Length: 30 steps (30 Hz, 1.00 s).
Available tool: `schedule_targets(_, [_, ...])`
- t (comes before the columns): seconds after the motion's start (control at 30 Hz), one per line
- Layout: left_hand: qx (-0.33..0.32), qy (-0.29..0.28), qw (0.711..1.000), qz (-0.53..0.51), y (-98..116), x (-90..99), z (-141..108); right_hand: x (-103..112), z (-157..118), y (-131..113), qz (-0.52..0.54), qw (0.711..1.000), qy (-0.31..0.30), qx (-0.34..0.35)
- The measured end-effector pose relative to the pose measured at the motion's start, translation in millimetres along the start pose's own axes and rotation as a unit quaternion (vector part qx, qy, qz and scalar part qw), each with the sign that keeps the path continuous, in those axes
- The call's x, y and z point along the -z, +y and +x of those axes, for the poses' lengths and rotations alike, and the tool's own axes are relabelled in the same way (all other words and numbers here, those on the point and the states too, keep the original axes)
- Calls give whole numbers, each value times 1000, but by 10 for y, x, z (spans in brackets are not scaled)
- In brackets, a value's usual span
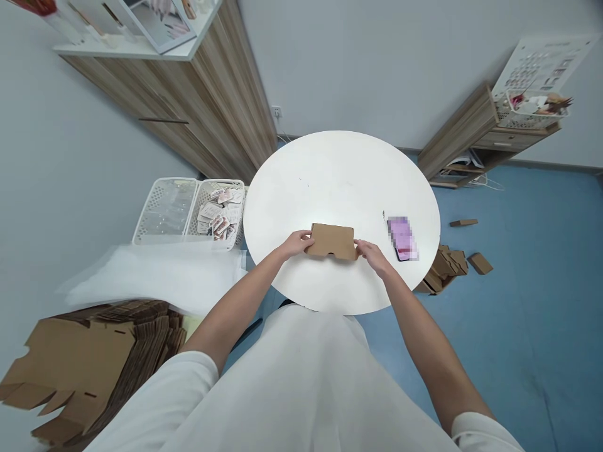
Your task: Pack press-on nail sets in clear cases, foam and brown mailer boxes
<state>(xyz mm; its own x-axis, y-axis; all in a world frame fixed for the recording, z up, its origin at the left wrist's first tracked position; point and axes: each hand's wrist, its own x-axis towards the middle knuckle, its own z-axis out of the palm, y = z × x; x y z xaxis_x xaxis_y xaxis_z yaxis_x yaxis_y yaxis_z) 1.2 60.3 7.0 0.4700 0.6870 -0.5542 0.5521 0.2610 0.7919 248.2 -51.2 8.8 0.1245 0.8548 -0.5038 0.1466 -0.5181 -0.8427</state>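
Observation:
A small brown cardboard box [332, 240] lies on the round white table [339, 163], its broad top face up and a thumb notch showing on the near edge. My left hand [298, 243] grips the box's left end, thumb and fingers bent around the corner. At the opposite end, my right hand [370, 253] pinches the right side near the front corner. The fingertips behind the box are partly hidden. To the right of my right hand lies a phone [402, 238] with a blurred purple screen.
Left of the table stand white baskets [192, 213], one with many printed cards. White sheets [155, 276] and a stack of flat cardboard blanks [89, 364] lie nearer. Folded brown boxes [443, 270] fill a carton right of the table, with loose ones on the blue floor.

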Motion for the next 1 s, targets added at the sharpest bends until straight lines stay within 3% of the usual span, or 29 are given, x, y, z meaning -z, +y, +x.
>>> schedule_targets(0.2, [41,99,987,122,-122,-172,-12,-159,60,200,-102,988,107,-49])
schedule_targets(0.4, [75,144,960,227,-164,-305,20,-232,106,294,-231,961,140,-57])
schedule_targets(0.57, [-7,180,953,244,-235,-380,-73,-268,21,357,-248,953,175,18])
schedule_targets(0.77, [-109,116,972,173,-275,-443,-269,-301,-113,474,-178,975,114,72])
schedule_targets(1.0, [-180,119,964,155,-205,-454,-382,-191,-246,396,-105,984,111,88])
